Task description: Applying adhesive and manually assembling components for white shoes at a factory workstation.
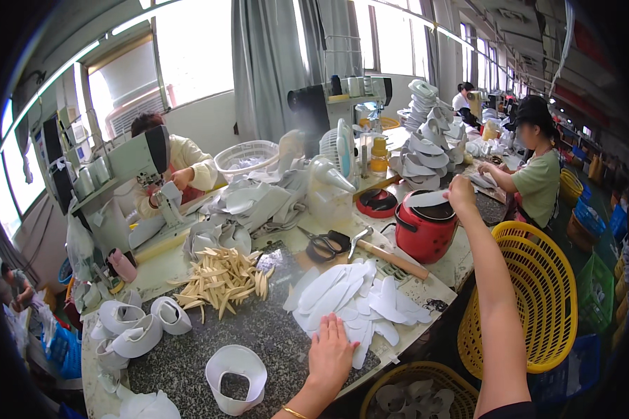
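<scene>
My left hand lies flat, fingers spread, on the near edge of a heap of white cut shoe pieces on the speckled table. My right hand is stretched far out over a red pot and pinches a white cut piece that rests across the pot's top. A hammer and black scissors lie between the pot and the white heap.
A pile of tan wooden pieces and curved white parts sit to the left. A white collar-shaped piece stands near me. Yellow baskets stand at my right. Other people work at a sewing machine and across the table.
</scene>
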Demonstrator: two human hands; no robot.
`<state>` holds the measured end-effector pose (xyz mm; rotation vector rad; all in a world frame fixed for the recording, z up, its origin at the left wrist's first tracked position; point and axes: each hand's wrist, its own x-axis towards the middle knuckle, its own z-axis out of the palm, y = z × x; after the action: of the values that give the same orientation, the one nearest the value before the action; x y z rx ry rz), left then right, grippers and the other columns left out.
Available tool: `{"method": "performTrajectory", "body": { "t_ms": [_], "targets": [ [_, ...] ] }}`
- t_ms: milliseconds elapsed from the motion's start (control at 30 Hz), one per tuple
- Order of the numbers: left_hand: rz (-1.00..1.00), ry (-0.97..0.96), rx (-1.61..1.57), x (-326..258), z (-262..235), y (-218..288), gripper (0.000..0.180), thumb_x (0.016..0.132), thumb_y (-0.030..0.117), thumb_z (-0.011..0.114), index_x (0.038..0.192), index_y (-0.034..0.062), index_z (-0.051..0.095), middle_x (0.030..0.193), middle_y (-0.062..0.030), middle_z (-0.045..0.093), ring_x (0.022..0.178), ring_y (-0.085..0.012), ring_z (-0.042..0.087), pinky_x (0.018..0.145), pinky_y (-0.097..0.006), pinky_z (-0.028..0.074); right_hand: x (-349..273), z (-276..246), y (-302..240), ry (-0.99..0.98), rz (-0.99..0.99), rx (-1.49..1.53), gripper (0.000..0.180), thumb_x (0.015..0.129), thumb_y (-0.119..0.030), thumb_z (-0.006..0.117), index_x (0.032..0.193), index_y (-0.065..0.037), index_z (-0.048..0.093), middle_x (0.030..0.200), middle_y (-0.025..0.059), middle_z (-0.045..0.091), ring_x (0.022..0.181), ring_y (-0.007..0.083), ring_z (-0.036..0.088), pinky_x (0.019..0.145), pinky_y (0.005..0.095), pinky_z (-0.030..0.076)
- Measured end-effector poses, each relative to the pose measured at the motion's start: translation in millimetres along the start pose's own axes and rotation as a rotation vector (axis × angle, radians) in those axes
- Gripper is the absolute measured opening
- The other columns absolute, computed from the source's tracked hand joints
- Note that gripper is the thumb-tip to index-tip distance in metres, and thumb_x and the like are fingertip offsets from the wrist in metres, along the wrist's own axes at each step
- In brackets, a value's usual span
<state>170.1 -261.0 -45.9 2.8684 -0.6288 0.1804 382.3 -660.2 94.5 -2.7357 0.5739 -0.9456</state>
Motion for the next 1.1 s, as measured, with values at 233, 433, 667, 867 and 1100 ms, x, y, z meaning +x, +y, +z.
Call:
{"method": "performTrajectory", "body": {
  "t_ms": [233, 433, 667, 867, 1100],
  "targets": [
    [-0.016, -0.037, 0.007, 2.5, -3.6, 1.6, 0.067, 0.101, 0.041, 0.05, 0.144, -0.0094, 0.039, 0.153, -0.0271, 0.036, 0.144, -0.0382, 0.034, 0.112, -0.05, 0.038, 10.6, 30.6, -0.8, -0.028, 0.112, -0.252, 0.017, 0.093, -0.005, 0.057, 0.097, -0.006, 0.073, 0.104, 0.0186, 0.072, 0.1, 0.0347, 0.071, 0.082, 0.0445, 0.06],
    [0.003, -0.04, 0.027, 2.1, -1.9, 1.8, 0.068, 0.101, 0.042, 0.049, 0.144, -0.0103, 0.039, 0.153, -0.0279, 0.036, 0.143, -0.0395, 0.036, 0.11, -0.05, 0.04, 5.9, 62.3, -9.3, -0.156, -0.039, -0.268, 0.015, 0.088, -0.002, 0.062, 0.098, -0.004, 0.073, 0.106, 0.0197, 0.072, 0.1, 0.0352, 0.071, 0.083, 0.0431, 0.06],
    [0.005, -0.038, 0.003, 2.5, -2.8, 3.1, 0.066, 0.102, 0.04, 0.047, 0.143, -0.011, 0.039, 0.152, -0.0293, 0.036, 0.143, -0.0418, 0.035, 0.11, -0.052, 0.039, 9.6, 63.3, -2.9, -0.21, -0.072, -0.202, 0.014, 0.087, -0.004, 0.065, 0.099, -0.003, 0.072, 0.107, 0.0217, 0.071, 0.102, 0.0355, 0.07, 0.086, 0.0433, 0.059],
    [-0.012, -0.044, 0.005, 1.1, -6.1, -0.7, 0.066, 0.102, 0.04, 0.047, 0.143, -0.0114, 0.039, 0.152, -0.0297, 0.036, 0.143, -0.0422, 0.035, 0.11, -0.052, 0.039, 12.2, 79.3, -11.8, -0.287, -0.082, -0.149, 0.014, 0.086, -0.008, 0.067, 0.097, -0.005, 0.073, 0.106, 0.0201, 0.072, 0.102, 0.0338, 0.07, 0.09, 0.0445, 0.054],
    [0.034, -0.04, 0.041, 4.2, -5.4, 5.5, 0.065, 0.101, 0.04, 0.048, 0.142, -0.0109, 0.041, 0.15, -0.0291, 0.04, 0.14, -0.042, 0.04, 0.109, -0.051, 0.041, 21.1, 106.4, 13.8, -0.137, -0.07, -0.166, 0.008, 0.07, -0.009, 0.078, 0.07, -0.016, 0.075, 0.09, 0.0138, 0.074, 0.09, 0.0295, 0.073, 0.086, 0.0407, 0.056]
  ]
}}
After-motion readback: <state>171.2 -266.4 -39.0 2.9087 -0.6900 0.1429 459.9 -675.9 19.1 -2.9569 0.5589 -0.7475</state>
